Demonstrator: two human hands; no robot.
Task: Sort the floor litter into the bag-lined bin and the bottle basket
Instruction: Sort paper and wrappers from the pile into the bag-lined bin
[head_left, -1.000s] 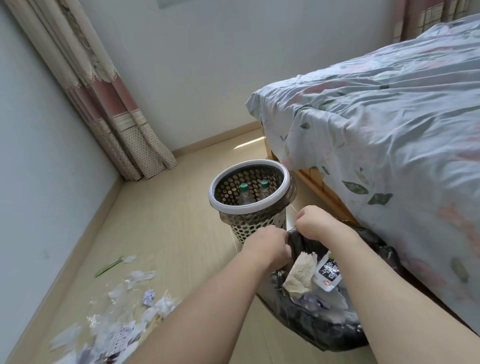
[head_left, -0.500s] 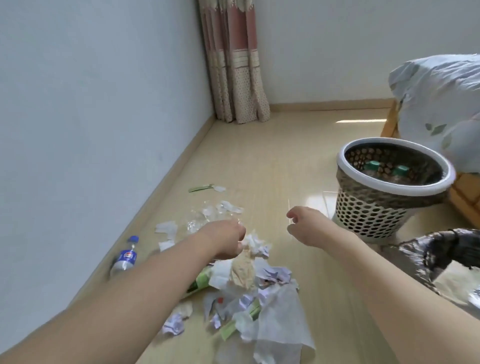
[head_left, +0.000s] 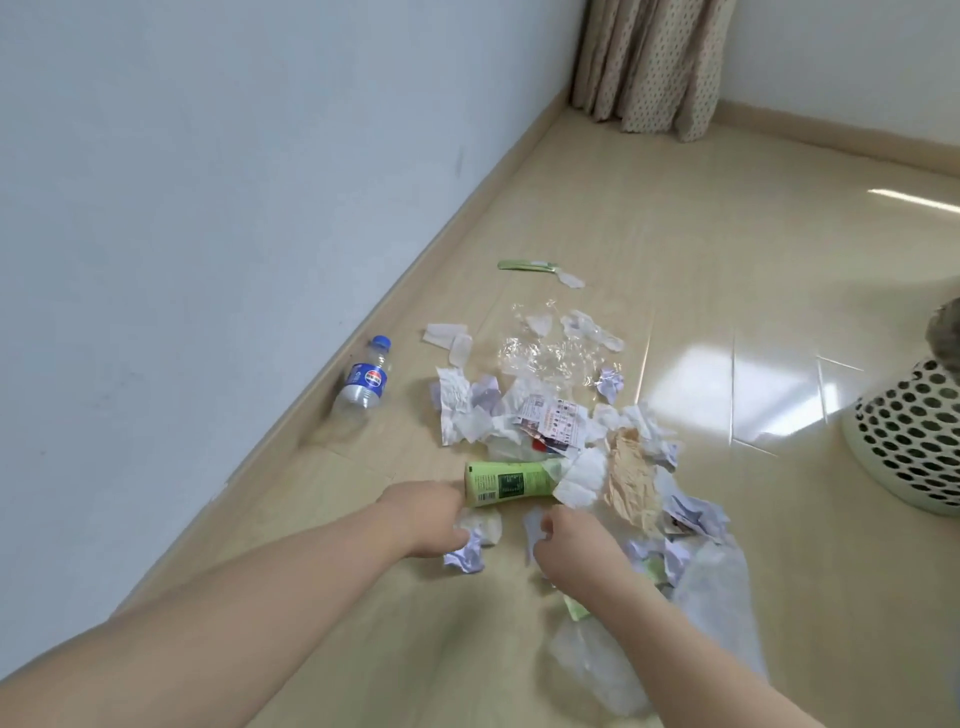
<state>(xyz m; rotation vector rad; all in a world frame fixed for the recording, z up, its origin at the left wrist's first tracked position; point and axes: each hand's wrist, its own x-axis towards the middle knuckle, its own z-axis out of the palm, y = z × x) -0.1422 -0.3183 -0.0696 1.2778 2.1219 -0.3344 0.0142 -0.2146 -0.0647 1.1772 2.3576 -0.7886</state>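
Litter lies scattered on the tiled floor. My left hand (head_left: 431, 517) curls down over a crumpled white and purple paper ball (head_left: 466, 556), just left of a lying green bottle (head_left: 506, 483). My right hand (head_left: 569, 548) pinches a small white paper scrap (head_left: 532, 525) at its thumb. A clear bottle with a blue cap and label (head_left: 363, 384) lies by the skirting board. The perforated white bottle basket (head_left: 909, 447) stands at the right edge. The bag-lined bin is out of view.
Torn receipts and leaflets (head_left: 550, 423), crumpled brown paper (head_left: 631, 478) and clear plastic film (head_left: 545, 353) fill the heap. A green strip (head_left: 524, 265) lies farther off. A translucent bag (head_left: 711, 597) lies under my right forearm. A curtain (head_left: 649, 62) hangs in the corner.
My view swung left from the bin and basket to the litter heap. Both hands dropped from mid-air onto the near edge of the heap and closed on paper.
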